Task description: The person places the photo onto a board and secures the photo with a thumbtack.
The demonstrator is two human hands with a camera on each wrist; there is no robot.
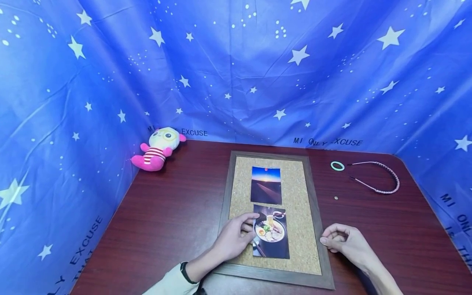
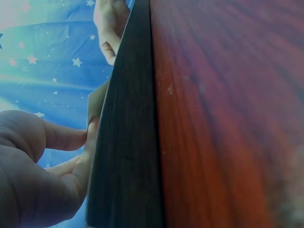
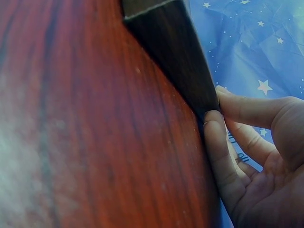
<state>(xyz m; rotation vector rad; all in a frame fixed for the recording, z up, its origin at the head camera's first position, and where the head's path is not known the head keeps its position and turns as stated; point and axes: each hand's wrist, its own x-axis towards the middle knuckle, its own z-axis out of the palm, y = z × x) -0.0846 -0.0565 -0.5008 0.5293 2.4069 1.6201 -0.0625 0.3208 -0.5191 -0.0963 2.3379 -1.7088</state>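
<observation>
A photo of a noodle bowl [image 1: 271, 230] lies on the lower half of a framed corkboard [image 1: 296, 229]. My left hand [image 1: 237, 235] pinches its left edge, thumb and fingers close over the cork. In the left wrist view, part of the photo [image 2: 96, 102] shows just past the fingertips, above the dark frame side. At the board's right side my right hand [image 1: 346, 243] has its fingers curled. Its thumb and index finger grip the outer edge of the frame [image 3: 178, 57]. Higher on the cork lies a sunset photo [image 1: 266, 185], just above the noodle photo.
On the table [image 1: 177, 213], a pink and white plush toy [image 1: 158, 149] sits at the back left. To the board's right are a green ring [image 1: 337, 166], a headband [image 1: 396, 180] and a tiny round piece [image 1: 336, 198]. Blue starry cloth [image 1: 250, 114] hangs around the table.
</observation>
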